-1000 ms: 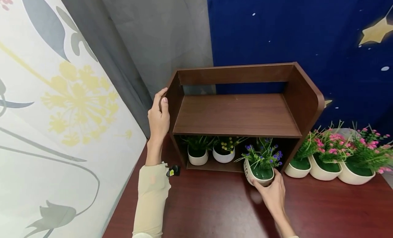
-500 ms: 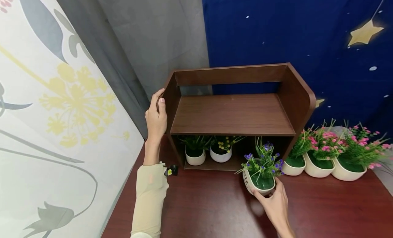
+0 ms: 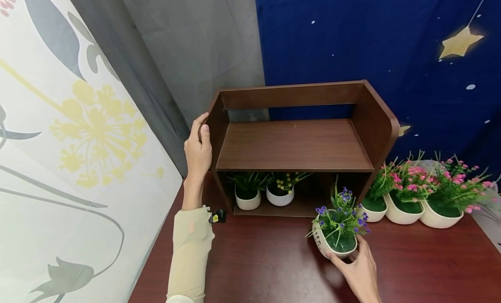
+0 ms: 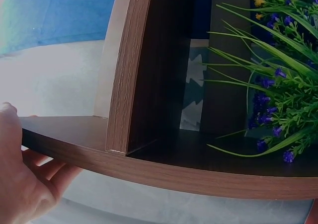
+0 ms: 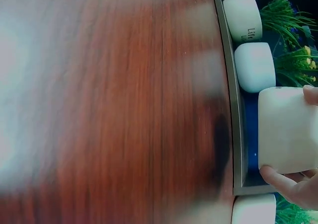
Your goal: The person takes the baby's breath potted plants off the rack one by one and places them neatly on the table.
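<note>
My left hand [image 3: 198, 153] grips the left side panel of a dark brown two-tier wooden shelf [image 3: 293, 144], thumb inside and fingers outside. The left wrist view shows that hand [image 4: 22, 179] around the panel's edge. My right hand [image 3: 360, 268] holds a white pot [image 3: 320, 241] of purple flowers by its near right side, tilted, in front of the lower compartment. The right wrist view shows the pot's pale underside [image 5: 285, 134] between thumb and fingers. Inside the lower compartment stand a white pot [image 3: 248, 202] with green leaves and another [image 3: 280, 198] with yellow flowers.
Right of the shelf, several white pots [image 3: 441, 218] with greenery and pink flowers stand in a row. A reddish-brown table [image 3: 266, 264] bears everything. Behind hang a grey curtain [image 3: 195, 42] and a blue starry cloth [image 3: 352, 38]; a floral panel [image 3: 98, 164] rises at left.
My right hand has drawn the purple-flowered pot toward me and slightly right, out from under the shelf's upper board. The left hand keeps its grip on the side panel. The head view has shifted slightly.
</note>
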Motion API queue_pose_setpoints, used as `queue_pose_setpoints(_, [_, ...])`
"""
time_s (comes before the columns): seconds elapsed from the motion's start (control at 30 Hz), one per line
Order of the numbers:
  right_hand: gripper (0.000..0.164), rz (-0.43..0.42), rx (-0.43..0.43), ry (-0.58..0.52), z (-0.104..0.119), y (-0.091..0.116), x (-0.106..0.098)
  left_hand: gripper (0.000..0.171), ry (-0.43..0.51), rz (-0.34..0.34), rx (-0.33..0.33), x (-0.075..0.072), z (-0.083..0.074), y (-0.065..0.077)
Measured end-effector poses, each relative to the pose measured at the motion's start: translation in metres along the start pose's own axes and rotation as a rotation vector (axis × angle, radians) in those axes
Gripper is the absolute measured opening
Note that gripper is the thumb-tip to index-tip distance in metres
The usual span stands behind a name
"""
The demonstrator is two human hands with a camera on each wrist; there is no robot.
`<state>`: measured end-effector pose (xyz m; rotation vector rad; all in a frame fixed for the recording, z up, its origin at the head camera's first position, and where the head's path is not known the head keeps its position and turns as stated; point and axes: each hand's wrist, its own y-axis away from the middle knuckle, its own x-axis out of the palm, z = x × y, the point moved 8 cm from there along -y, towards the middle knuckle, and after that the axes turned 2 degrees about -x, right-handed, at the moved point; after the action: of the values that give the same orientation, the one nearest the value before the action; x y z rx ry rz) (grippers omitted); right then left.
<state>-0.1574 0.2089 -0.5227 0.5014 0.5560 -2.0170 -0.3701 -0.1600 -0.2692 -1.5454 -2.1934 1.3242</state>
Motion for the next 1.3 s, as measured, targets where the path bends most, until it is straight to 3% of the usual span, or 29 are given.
queue_pose_setpoints(0.27, [0.091,0.002,0.045,0.042,-0.009,0.009,-0.018,0.039,-0.002,-0.01,-0.012,-0.003,0.001,0.0])
queue_pose_setpoints(0.57, [0.09,-0.005,0.105,0.038,-0.042,0.007,-0.044,0.039,-0.014,-0.006,-0.026,-0.004,0.004,0.001])
queue_pose_setpoints(0.77, [0.091,-0.029,0.211,0.046,-0.071,0.004,-0.067,0.038,-0.015,0.001,-0.022,-0.001,0.002,0.001])
queue_pose_setpoints(1.0, [0.094,-0.053,0.264,0.019,-0.103,-0.001,-0.092,0.037,-0.017,-0.006,-0.019,-0.001,0.001,0.001])
queue_pose_setpoints(1.13, [0.097,-0.082,0.36,0.019,-0.128,-0.005,-0.103,0.038,-0.014,-0.008,-0.014,-0.001,0.001,0.001])
queue_pose_setpoints(1.3, [0.101,-0.074,0.466,0.105,-0.149,-0.01,-0.121,0.038,-0.012,-0.012,-0.015,-0.001,0.001,0.001])
